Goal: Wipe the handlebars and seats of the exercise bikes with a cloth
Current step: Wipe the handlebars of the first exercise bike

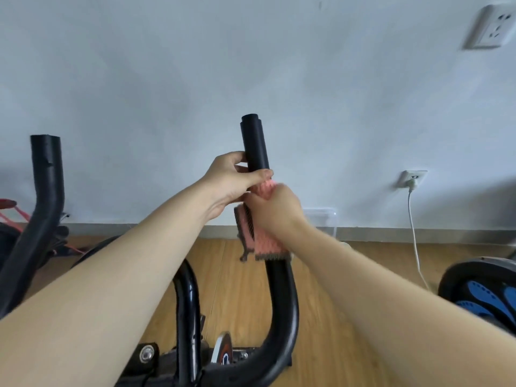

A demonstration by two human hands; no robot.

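**gymrat_q:** ok so where's the cloth sitting?

**wipedown_w:** the pink cloth point(262, 236) with the grey edge is wrapped round the right-hand handlebar point(256, 143), about halfway up the upright part. Right hand point(275, 208) is curled round it, squeezing cloth against the bar, and the loose end hangs out just below that fist.

**gymrat_q:** and the other hand?

**wipedown_w:** left hand point(231, 180) is right above, touching the right one. Thumb lies across the front of the bar onto the top edge of the cloth, fingers curl round the far side. So it grips the bar and pinches a bit of cloth too. Bare black foam sticks up above both hands.

**gymrat_q:** anything else around?

**wipedown_w:** the other handlebar point(46, 174) is well off to the left of the left arm. Below the arms, between them, a glossy black frame tube point(187, 297). Off to the right of the right forearm there's a white cable point(413, 233) plugged into a wall socket point(412, 178), and a blue and black machine point(480, 291) on the wood floor point(240, 286).
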